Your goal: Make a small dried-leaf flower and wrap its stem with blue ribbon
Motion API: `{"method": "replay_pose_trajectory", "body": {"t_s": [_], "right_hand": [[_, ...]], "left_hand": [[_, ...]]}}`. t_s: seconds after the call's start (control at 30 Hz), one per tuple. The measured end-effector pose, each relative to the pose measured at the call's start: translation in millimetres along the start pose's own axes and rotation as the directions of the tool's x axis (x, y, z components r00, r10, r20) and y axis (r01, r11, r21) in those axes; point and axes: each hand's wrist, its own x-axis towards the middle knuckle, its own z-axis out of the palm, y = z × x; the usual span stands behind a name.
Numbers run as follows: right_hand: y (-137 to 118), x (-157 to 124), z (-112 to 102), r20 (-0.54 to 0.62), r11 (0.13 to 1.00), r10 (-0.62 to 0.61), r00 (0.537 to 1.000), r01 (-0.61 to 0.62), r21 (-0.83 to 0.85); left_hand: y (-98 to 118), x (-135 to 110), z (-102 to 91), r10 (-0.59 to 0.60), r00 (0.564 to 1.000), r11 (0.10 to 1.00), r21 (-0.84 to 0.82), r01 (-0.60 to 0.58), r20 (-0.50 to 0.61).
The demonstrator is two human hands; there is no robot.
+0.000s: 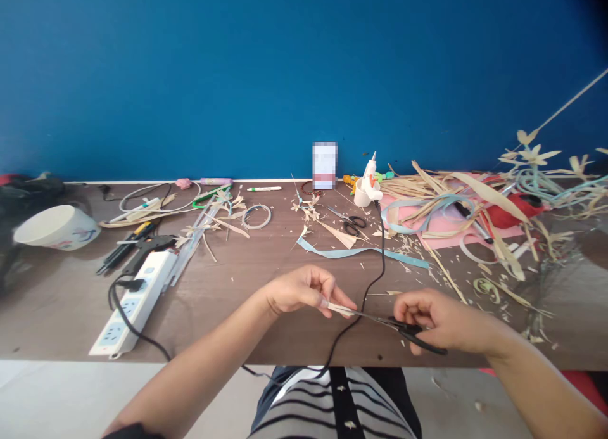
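My left hand [304, 290] pinches a short pale straw strip [339, 309] between thumb and fingers near the table's front edge. My right hand [439, 322] is closed round the black handles of a pair of scissors [403, 328]. The scissor blades point left and meet the strip's end. A black cable [375, 268] runs between my hands, from a white glue gun [368, 182] standing in a cup at the back down over the table's edge.
A white power strip [135, 299] and a black glue gun [152, 244] lie left. A white bowl [57, 227] sits far left. Second scissors [351, 223], a light blue ribbon [356, 252] and heaps of straw strips [475, 204] on pink paper fill the centre and right.
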Motion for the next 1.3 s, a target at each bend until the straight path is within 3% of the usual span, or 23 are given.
{"method": "replay_pose_trajectory", "body": {"t_s": [0.77, 1.3], "right_hand": [[-6.1, -3.0, 4.0, 0.006, 0.992, 0.076, 0.997, -0.076, 0.096], [0.2, -2.2, 6.1, -0.023, 0.994, 0.052, 0.998, -0.049, 0.095]], "left_hand": [[8.2, 0.9, 8.8, -0.023, 1.0, 0.999, 0.037, 0.022, 0.004], [8.0, -0.1, 8.5, -0.017, 1.0, 0.999, 0.029, 0.017, 0.007]]}}
